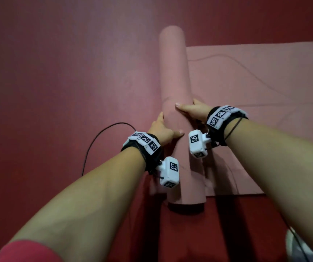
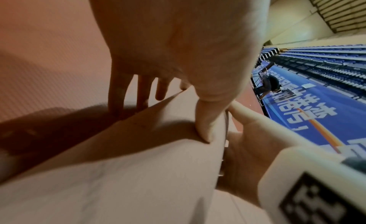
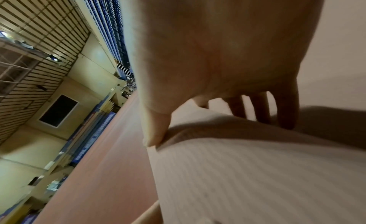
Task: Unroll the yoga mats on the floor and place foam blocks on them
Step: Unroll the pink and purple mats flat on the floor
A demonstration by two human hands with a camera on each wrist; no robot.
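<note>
A pink yoga mat roll (image 1: 173,72) lies on the red floor and runs away from me. Its unrolled part (image 1: 255,82) lies flat to the right. My left hand (image 1: 161,129) presses the roll's left side near its close end, thumb on top. In the left wrist view its fingers (image 2: 117,92) reach straight down beside the roll (image 2: 128,164). My right hand (image 1: 191,110) presses the right side a little further along, thumb across the top. The right wrist view shows its fingers (image 3: 287,109) straight down along the roll (image 3: 257,172). No foam block is in view.
A black cable (image 1: 95,140) loops over the red floor (image 1: 57,72) left of my left wrist. A pale object (image 1: 291,241) shows at the bottom right edge. Blue stands and a banner (image 2: 316,102), with a crouched person (image 2: 269,84), lie far off.
</note>
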